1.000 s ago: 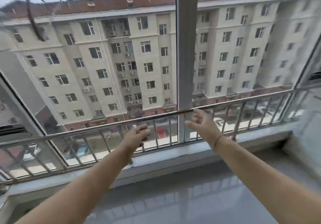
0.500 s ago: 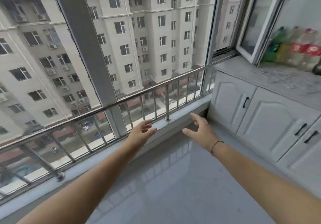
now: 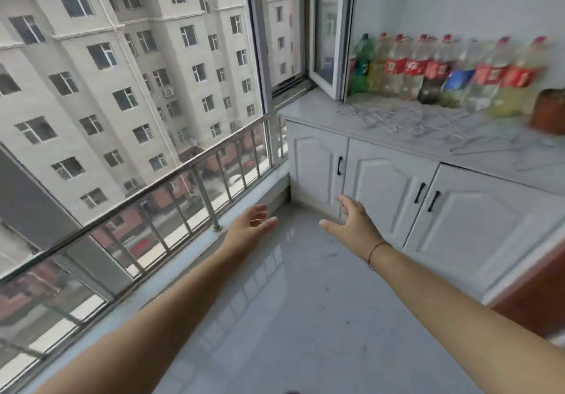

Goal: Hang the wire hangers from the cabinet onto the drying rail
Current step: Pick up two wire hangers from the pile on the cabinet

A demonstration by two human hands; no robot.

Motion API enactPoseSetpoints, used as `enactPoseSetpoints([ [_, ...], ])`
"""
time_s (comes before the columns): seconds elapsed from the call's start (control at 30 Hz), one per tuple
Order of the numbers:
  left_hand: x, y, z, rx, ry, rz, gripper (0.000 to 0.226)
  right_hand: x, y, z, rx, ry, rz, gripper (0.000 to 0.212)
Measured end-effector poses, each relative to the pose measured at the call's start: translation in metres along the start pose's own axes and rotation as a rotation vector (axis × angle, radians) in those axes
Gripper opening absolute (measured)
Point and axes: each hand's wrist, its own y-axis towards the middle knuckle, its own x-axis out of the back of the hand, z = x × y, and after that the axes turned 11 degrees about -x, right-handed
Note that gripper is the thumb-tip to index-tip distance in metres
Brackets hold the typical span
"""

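Silvery wire hangers seemingly lie atop the white cabinet; left hand and right hand, slack-fingered, empty, have swung toward them.

No writing can be read. The red, blue and green labels on the bottles are too blurred.

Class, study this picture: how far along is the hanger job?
Done: nothing visible; no hanger hangs anywhere in view. In hand: nothing; left hand and right hand are open, empty. Left: the wire hangers lie on the cabinet top, waiting to be hung.
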Motion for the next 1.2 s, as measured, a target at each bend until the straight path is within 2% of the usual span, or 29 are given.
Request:
enactPoseSetpoints([
  [0.33, -0.096, 0.163, -0.026, -0.126, -0.063, 0.180, 0.044, 0.092, 0.113, -0.034, -0.151, 0.024, -0.273, 0.066],
  [0.7, -0.189, 0.342, -0.062, -0.213, -0.058, 0.362, 0.030, 0.178, 0.225, -0.062, -0.281, 0.148, -0.476, 0.057],
  [0.9, -0.264, 0.409, -0.074, -0.189, -0.085, 0.420, 0.027, 0.234, 0.291, -0.095, -0.310, 0.140, -0.539, 0.053],
  [1.2, -0.386, 0.513, -0.087, -0.128, -0.100, 0.400, 0.027, 0.335, 0.415, -0.149, -0.332, 0.084, -0.494, 0.049],
])
